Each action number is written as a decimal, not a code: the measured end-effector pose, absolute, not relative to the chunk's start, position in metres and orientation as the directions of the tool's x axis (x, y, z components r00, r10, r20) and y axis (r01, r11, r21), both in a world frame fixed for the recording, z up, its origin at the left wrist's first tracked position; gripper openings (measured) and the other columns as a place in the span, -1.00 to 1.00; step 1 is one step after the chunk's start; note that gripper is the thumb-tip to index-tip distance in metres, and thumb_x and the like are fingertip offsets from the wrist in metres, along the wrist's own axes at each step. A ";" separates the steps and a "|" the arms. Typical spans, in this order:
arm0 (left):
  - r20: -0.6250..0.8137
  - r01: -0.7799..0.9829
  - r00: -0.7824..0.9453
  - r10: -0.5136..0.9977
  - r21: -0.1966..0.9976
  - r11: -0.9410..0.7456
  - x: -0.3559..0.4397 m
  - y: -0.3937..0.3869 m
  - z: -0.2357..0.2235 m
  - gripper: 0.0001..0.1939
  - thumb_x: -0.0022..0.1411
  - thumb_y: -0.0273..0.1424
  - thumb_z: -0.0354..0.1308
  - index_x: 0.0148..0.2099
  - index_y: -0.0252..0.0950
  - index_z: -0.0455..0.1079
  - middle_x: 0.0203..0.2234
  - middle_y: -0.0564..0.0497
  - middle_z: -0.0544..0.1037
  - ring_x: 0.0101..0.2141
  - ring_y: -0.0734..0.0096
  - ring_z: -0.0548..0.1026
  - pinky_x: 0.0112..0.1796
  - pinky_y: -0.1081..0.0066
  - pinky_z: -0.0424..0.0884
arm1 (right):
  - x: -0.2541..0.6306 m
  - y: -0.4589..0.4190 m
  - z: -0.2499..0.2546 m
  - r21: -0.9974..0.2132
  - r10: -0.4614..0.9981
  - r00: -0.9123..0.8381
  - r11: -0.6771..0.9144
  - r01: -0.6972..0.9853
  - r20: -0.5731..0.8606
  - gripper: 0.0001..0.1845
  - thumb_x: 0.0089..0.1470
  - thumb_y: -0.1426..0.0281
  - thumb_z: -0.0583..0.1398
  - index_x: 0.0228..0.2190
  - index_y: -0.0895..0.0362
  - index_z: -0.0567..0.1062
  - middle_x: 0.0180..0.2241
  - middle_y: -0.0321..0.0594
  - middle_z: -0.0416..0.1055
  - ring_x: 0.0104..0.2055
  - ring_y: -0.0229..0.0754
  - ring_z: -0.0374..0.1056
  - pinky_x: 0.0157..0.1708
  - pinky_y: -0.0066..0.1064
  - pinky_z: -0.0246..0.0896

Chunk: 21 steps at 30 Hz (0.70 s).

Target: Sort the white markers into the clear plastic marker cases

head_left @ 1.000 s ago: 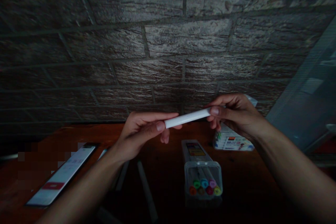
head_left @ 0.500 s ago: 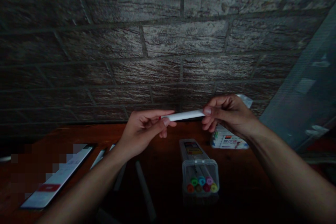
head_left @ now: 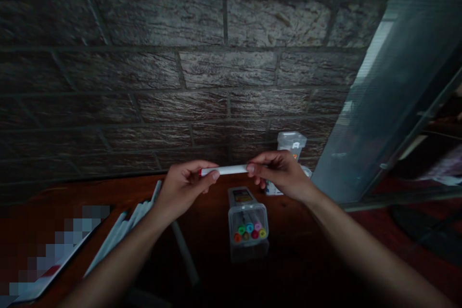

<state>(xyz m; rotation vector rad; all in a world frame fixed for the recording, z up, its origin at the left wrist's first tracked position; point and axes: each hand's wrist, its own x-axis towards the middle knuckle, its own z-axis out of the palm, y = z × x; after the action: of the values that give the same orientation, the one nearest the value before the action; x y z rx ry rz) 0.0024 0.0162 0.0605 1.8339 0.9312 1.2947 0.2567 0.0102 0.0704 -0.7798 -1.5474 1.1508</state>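
A white marker (head_left: 231, 170) with a red end lies level between my two hands above the wooden table. My left hand (head_left: 186, 180) pinches it near the red end, thumb in front. The other end is between the thumb and fingers of my right hand (head_left: 279, 173). Below them a clear plastic case (head_left: 249, 209) lies on its side, its open end facing me. Several markers (head_left: 250, 227) with coloured ends, among them green, blue, pink, orange and yellow, rest inside it.
Several white markers (head_left: 126, 224) lie in a row beside my left forearm, and one more marker (head_left: 185, 252) lies nearer the middle. A tablet-like screen (head_left: 54, 269) sits at the left. Another clear container (head_left: 291, 140) stands behind my right hand, against the brick wall (head_left: 227, 67).
The view has turned to the right, so the table things appear further left. Both hands keep hold of the white marker, which now looks more level.
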 end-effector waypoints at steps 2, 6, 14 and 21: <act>0.454 0.170 0.228 0.862 0.852 -0.494 0.005 0.009 0.051 -0.78 0.18 -0.29 0.43 -0.19 -0.33 0.66 -0.56 0.01 0.63 -0.62 0.50 0.46 -0.59 0.57 0.34 | 0.256 0.001 0.061 -0.947 0.924 -0.207 0.314 -0.069 0.321 -0.69 -0.03 0.22 0.52 -0.27 0.12 0.72 -0.52 -0.30 0.58 -0.62 -0.38 0.37 -0.66 -0.58 0.27; 0.471 0.170 0.181 0.863 0.850 -0.499 0.011 -0.002 0.031 -0.79 0.20 -0.28 0.40 -0.20 -0.31 0.65 -0.59 0.04 0.60 -0.63 0.48 0.46 -0.61 0.55 0.32 | 0.253 -0.012 0.045 -0.932 0.925 -0.113 0.357 -0.069 0.362 -0.73 -0.04 0.22 0.52 -0.29 0.08 0.73 -0.57 -0.32 0.55 -0.63 -0.33 0.34 -0.67 -0.52 0.21; 0.508 0.151 0.144 0.850 0.837 -0.526 0.014 -0.016 0.014 -0.88 0.16 -0.37 0.41 -0.23 -0.26 0.67 -0.54 0.03 0.64 -0.59 0.45 0.48 -0.63 0.54 0.27 | 0.252 -0.026 0.029 -0.856 0.857 -0.062 0.514 0.055 0.511 -0.87 0.01 0.31 0.49 -0.32 -0.01 0.75 -0.39 -0.21 0.69 -0.44 -0.16 0.55 -0.46 -0.37 0.48; 0.487 0.159 0.138 0.863 0.849 -0.505 0.011 -0.020 0.014 -0.88 0.17 -0.38 0.41 -0.23 -0.28 0.67 -0.56 0.02 0.63 -0.54 0.41 0.52 -0.61 0.53 0.28 | 0.248 -0.029 0.026 -0.823 0.830 -0.044 0.557 0.112 0.556 -0.89 0.01 0.36 0.47 -0.33 -0.04 0.76 -0.42 -0.22 0.70 -0.46 -0.13 0.59 -0.48 -0.39 0.51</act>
<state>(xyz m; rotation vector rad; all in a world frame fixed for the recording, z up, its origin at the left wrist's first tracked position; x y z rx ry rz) 0.0109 -0.0200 0.0136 1.7813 0.9840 1.4107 0.2481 -0.0291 0.0259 -0.8366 -1.5258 0.7074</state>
